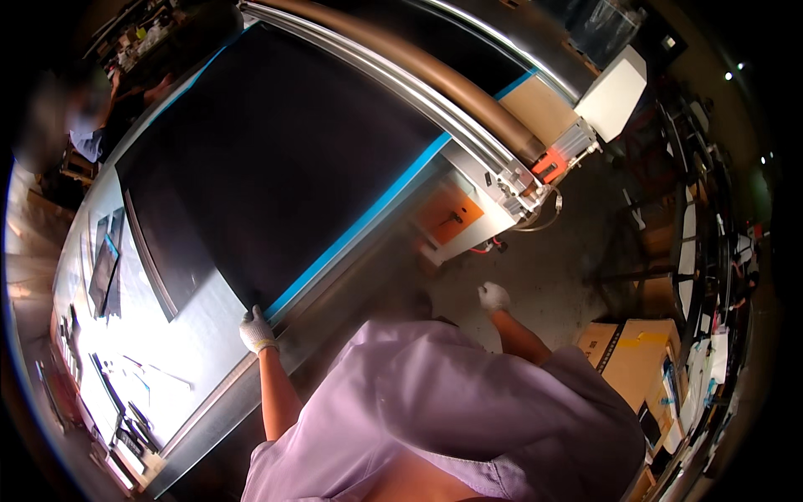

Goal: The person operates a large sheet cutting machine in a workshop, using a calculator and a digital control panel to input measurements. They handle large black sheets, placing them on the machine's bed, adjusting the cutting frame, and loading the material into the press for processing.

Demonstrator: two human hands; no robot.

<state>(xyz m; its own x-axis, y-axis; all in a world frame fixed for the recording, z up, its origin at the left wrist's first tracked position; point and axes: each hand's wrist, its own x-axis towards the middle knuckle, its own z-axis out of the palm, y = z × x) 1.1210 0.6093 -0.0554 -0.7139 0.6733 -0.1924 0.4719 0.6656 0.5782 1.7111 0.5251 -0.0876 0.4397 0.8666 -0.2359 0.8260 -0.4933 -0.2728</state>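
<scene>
A large black sheet (pixel 276 159) with a bright blue strip (pixel 360 230) along its near edge lies over a long metal table (pixel 209 326). At the sheet's near corner is my left hand (pixel 258 331), in a white knit glove, its fingers closed on the corner by the table's edge. My right hand (pixel 494 297), gloved in white too, hangs over the floor to the right of the table. Its fingers are curled in and nothing shows in them. Across the far part of the sheet runs a brown roller (pixel 468 105) beside metal rails (pixel 393 84).
An orange panel (pixel 450 214) sits on the machine's side below the roller end. Cardboard boxes (pixel 644 351) stand at my right, near crowded shelves. Dark cut pieces (pixel 104 268) and thin tools (pixel 121 410) lie at the table's left. Another person (pixel 88 125) is at the far left.
</scene>
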